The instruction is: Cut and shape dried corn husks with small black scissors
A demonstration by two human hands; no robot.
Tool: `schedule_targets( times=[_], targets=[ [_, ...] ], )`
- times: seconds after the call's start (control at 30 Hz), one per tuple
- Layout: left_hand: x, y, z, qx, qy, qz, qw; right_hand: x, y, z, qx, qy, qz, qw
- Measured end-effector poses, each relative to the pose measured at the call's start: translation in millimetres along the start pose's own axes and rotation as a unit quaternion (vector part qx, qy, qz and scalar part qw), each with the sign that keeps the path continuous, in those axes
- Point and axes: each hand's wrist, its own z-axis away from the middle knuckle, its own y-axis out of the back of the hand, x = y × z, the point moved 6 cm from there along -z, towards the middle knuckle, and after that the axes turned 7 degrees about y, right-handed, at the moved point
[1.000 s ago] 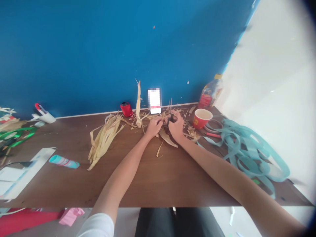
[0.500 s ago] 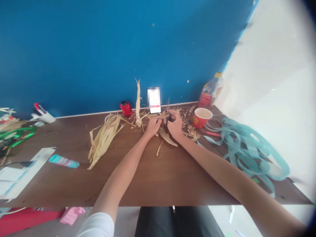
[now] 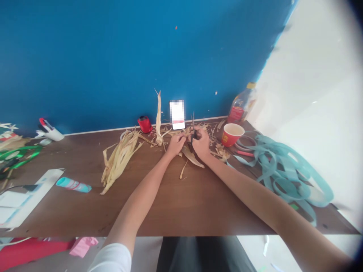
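Note:
My right hand (image 3: 201, 142) is closed around dark-handled scissors (image 3: 193, 120), whose thin blades point up toward the wall. Close beside it, my left hand (image 3: 176, 144) has its fingers pinched together at a piece of dry corn husk, mostly hidden by the fingers. Under both hands lies a broad loose husk piece (image 3: 193, 157), with a thin husk strip (image 3: 183, 170) in front of it. Scraps of husk are scattered behind and to the right of the hands. A bundle of corn husks (image 3: 120, 160) rests on the table to the left, and one tall husk (image 3: 159, 117) stands near the wall.
A lit phone (image 3: 177, 115) leans on the blue wall, near a red roll-like object (image 3: 145, 124). At right are a red paper cup (image 3: 231, 135), a plastic bottle (image 3: 241, 105) and tangled teal ribbon (image 3: 283, 170). A teal tube (image 3: 73, 184) lies left on the brown table (image 3: 170, 211).

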Motion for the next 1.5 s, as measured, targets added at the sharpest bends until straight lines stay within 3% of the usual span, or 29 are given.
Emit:
schedule_targets(
  times=[0.6,1.13,1.5],
  targets=[
    [-8.5,-3.6,-2.1,-0.02,0.046,0.039,0.998,-0.6,-0.1,0.3,0.013,0.015,0.002,1.0],
    [-1.3,-2.6,-0.2,-0.011,0.013,-0.035,0.999,-8.8,3.4,1.5,0.027,0.045,0.052,0.997],
    [-5.6,-0.2,0.8,0.018,0.027,-0.067,0.997,-14.3,-1.4,1.7,-0.006,0.052,0.056,0.997]
  ],
)
